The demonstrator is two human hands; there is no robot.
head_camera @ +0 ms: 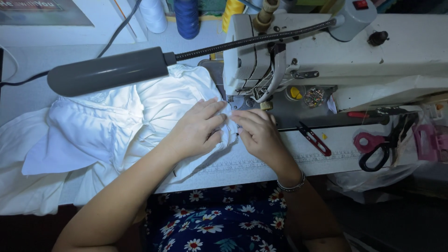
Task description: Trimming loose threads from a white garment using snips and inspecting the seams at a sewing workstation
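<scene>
A white garment (107, 126) lies spread over the left half of the sewing table, bunched toward the needle. My left hand (198, 128) presses flat on the cloth just left of the presser foot (254, 100). My right hand (259, 130) pinches the cloth's edge beside it, fingertips almost touching the left hand's. Both hands sit directly under the head of the white sewing machine (336, 51). A bracelet circles my right wrist.
A grey gooseneck lamp (107, 71) hangs over the cloth. Red thread snips (315, 140), black-handled scissors (385, 147), a pink-handled tool (366, 140) and a pink clip (431, 140) lie to the right. Thread cones (186, 16) stand at the back.
</scene>
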